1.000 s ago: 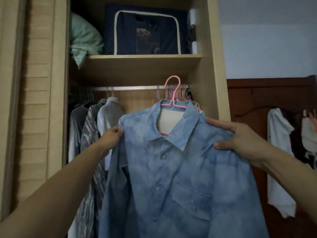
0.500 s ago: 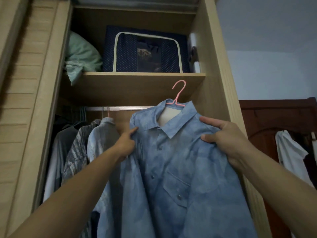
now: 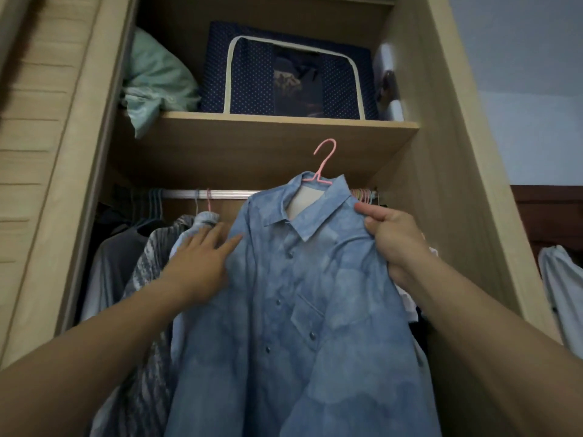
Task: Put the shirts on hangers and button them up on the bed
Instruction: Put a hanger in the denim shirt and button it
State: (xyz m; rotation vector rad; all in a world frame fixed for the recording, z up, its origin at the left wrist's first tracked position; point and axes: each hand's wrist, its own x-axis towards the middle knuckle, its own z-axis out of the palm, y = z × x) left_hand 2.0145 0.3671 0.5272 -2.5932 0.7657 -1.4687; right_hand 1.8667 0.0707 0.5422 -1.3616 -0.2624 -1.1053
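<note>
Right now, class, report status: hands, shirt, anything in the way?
Right hand grips blue shirt at shoulder; left hand flat against it. Pink hanger hook off the rail. Hung clothes crowd left.

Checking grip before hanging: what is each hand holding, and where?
Right hand grips the blue shirt at its shoulder by the collar. Left hand holds nothing, fingers flat against the shirt's other shoulder.

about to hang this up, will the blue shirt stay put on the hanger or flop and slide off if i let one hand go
The shirt looks soft and floppy: it drapes in folds below the collar. It probably stays on, since it looks buttoned round the pink hanger. With only the right hand gripping one shoulder, it would likely tilt.
</note>
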